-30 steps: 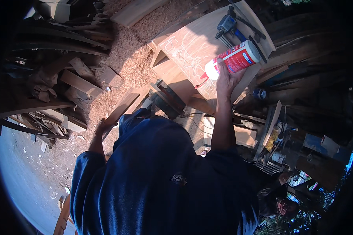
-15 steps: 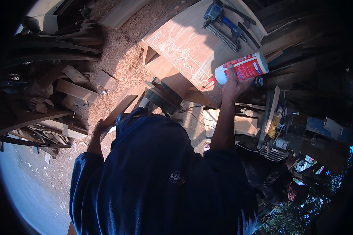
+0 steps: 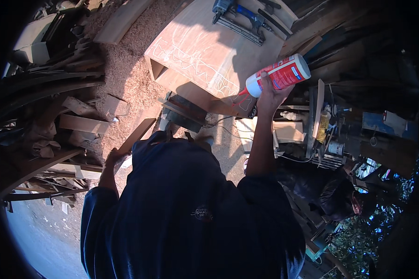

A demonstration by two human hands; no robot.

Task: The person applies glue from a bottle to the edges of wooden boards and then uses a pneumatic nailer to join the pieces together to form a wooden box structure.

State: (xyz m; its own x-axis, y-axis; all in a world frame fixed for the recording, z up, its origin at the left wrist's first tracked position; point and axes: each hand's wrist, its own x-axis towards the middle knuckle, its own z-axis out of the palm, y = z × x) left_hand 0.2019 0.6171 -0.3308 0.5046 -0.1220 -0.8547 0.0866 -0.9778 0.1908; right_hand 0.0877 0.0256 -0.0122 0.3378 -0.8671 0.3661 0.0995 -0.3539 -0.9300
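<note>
Near edge of the box: the wooden box (image 3: 205, 51) ends in a slanting edge on the person's side, with an open compartment below its left corner.
Room on top: a bare stretch of panel lies between the white squiggled lines (image 3: 195, 65) along that edge and the nail gun (image 3: 242, 30) toward the far end.
Floor: a strip of wood shavings (image 3: 125, 69) runs between the box and the lumber pile (image 3: 56, 79) at left.
Right side: stacked timber (image 3: 330, 46) crowds close beyond the bottle.
Right hand: the right hand (image 3: 272, 96) is wrapped around the glue bottle (image 3: 286, 72), fingers closed on its side.
Bottle: tilted over the box's near right part, red nozzle low and to the left; whether the tip touches the panel cannot be told.
Left hand: the left hand (image 3: 111, 158) grips the lower end of a narrow board (image 3: 136, 136), held out left of the body.
</note>
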